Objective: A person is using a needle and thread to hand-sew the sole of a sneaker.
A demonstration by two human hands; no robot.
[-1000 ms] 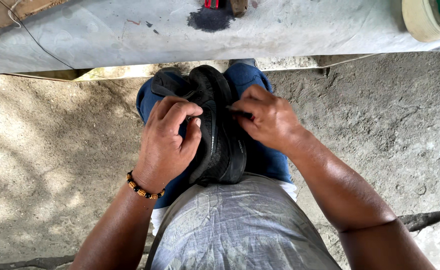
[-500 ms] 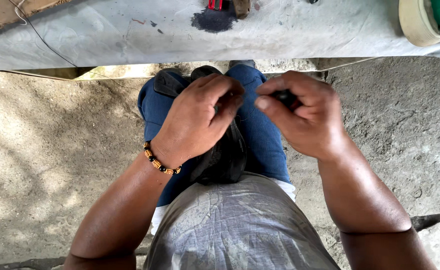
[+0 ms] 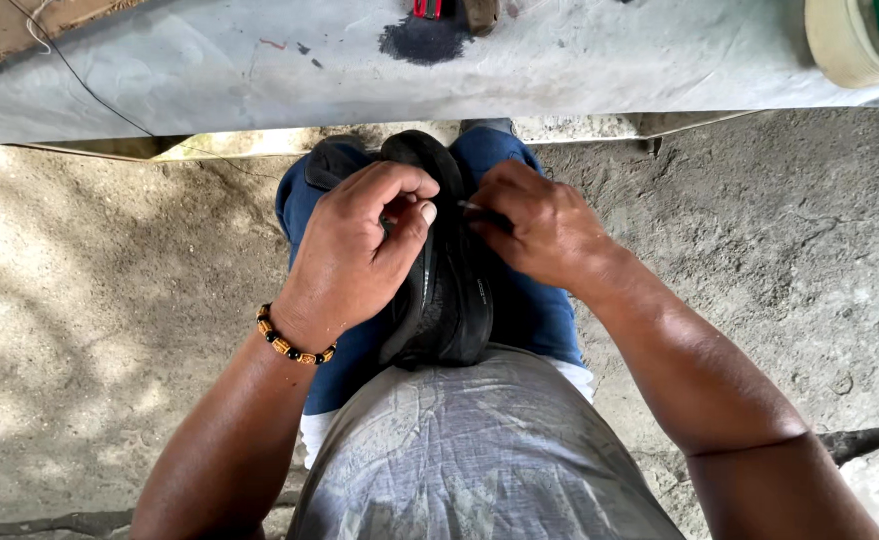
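The black shoe lies between left hand and right hand.

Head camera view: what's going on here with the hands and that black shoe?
A seated person holds a black shoe wedged between their knees, over blue trousers. The left hand, with a beaded bracelet on its wrist, grips the shoe's upper edge. The right hand pinches a thin tool against the shoe; what kind of tool is too small to tell. A grey-covered bench stands just ahead, over a concrete floor.
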